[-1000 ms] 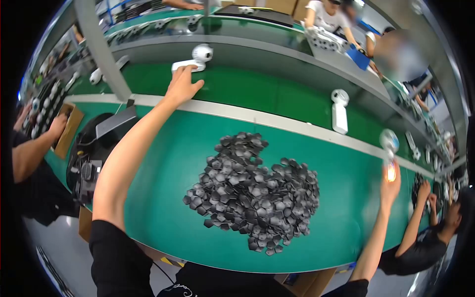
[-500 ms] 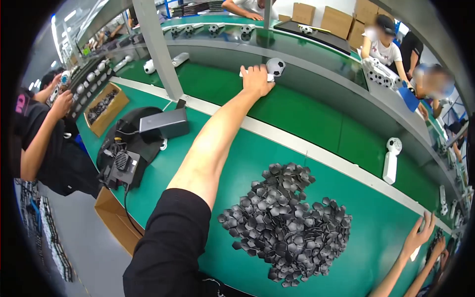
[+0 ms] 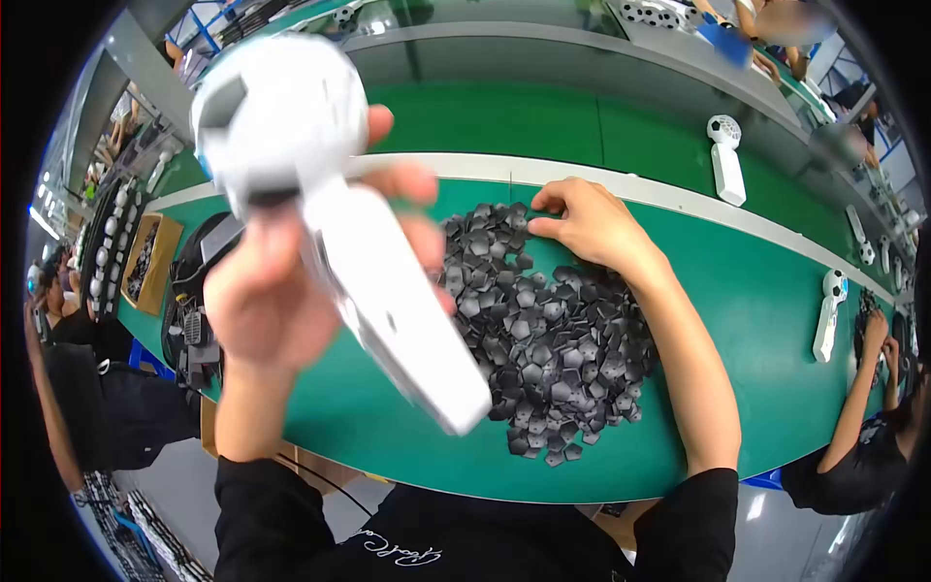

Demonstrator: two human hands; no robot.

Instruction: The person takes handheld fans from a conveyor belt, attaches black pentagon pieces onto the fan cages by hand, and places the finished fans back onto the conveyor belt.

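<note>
My left hand [image 3: 276,301] grips a white handheld device [image 3: 388,291] by the upper part of its long handle. Its round head has black-and-white soccer-ball panels and is blurred, held up close to the camera and above the table. My right hand [image 3: 587,223] rests at the upper edge of a heap of small black pentagon pieces [image 3: 558,339]. Its thumb and index finger are bent and slightly apart, touching the heap's edge, with nothing visible between them.
The green conveyor belt [image 3: 485,121] runs behind the pale rail and carries another soccer-ball device [image 3: 727,160]. One more device [image 3: 830,315] lies on the table at right, near a co-worker's arms [image 3: 858,388]. At left are a cardboard box [image 3: 153,262] and dark equipment [image 3: 194,320].
My left hand has lifted the soccer-ball device off the belt and brought it close to me. My right hand has moved from the far right to the heap. The view has turned.
</note>
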